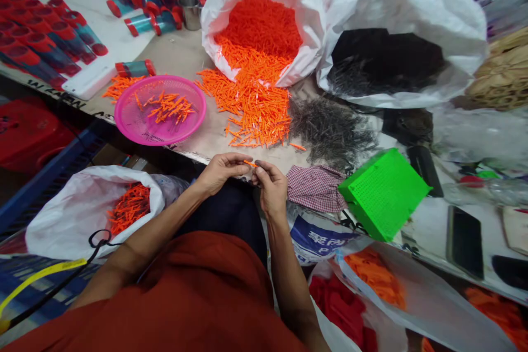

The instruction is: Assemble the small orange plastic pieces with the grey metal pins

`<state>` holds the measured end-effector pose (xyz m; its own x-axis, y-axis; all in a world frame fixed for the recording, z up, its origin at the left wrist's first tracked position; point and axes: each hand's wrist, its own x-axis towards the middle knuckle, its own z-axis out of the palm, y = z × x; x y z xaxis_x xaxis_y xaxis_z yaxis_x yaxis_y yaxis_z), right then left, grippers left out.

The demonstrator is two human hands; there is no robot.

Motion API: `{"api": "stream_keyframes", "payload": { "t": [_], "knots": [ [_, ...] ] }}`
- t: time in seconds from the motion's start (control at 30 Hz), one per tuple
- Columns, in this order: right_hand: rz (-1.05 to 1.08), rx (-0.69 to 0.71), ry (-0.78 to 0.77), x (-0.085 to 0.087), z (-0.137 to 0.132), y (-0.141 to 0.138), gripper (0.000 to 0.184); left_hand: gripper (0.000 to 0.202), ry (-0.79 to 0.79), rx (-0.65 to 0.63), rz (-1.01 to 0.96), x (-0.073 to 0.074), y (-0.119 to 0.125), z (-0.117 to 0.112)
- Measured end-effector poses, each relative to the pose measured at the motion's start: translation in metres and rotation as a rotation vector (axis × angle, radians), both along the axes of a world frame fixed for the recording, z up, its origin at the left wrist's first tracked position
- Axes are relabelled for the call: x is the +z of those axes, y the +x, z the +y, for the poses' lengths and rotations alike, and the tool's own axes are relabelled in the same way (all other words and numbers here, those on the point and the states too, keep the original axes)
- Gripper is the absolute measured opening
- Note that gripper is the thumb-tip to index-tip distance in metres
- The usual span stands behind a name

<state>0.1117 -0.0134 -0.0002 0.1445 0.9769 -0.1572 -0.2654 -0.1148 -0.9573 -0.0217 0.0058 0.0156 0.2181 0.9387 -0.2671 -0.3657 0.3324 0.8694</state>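
In the middle of the frame, the left hand [220, 173] and right hand [272, 187] pinch a small orange piece [250, 164]. Above, an orange pile [259, 115] meets a black pile [330, 129], with a pink basket [201, 113] leftward, a green basket [385, 192] lower right.

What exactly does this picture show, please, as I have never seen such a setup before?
There is no machine here: this single picture comes from a camera worn on a person's head, looking forward and down. The bare left hand and right hand meet at the near edge of the table, holding a small orange piece between them. On it lie a loose orange pile, a dark pile, two open white sacks, a pink basket, a checked cloth and a green basket.
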Motion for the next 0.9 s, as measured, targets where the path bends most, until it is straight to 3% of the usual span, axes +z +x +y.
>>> {"api": "stream_keyframes", "payload": {
  "t": [0.13,0.4,0.6,0.9],
  "knots": [
    [0.089,0.012,0.000,0.003,-0.006,-0.005,0.016,0.016,0.088,0.087,0.035,-0.008,0.008,-0.008],
    [0.060,0.011,-0.010,0.003,-0.013,-0.007,0.015,0.016,0.167,0.160,0.065,-0.007,0.019,-0.017],
    [-0.043,0.004,0.015,0.004,-0.017,-0.004,0.015,0.012,0.056,0.179,-0.046,-0.010,0.020,-0.014],
    [-0.218,-0.055,0.097,-0.002,-0.016,0.001,0.017,0.020,-0.028,0.217,-0.003,-0.008,0.020,-0.012]
  ]
}}
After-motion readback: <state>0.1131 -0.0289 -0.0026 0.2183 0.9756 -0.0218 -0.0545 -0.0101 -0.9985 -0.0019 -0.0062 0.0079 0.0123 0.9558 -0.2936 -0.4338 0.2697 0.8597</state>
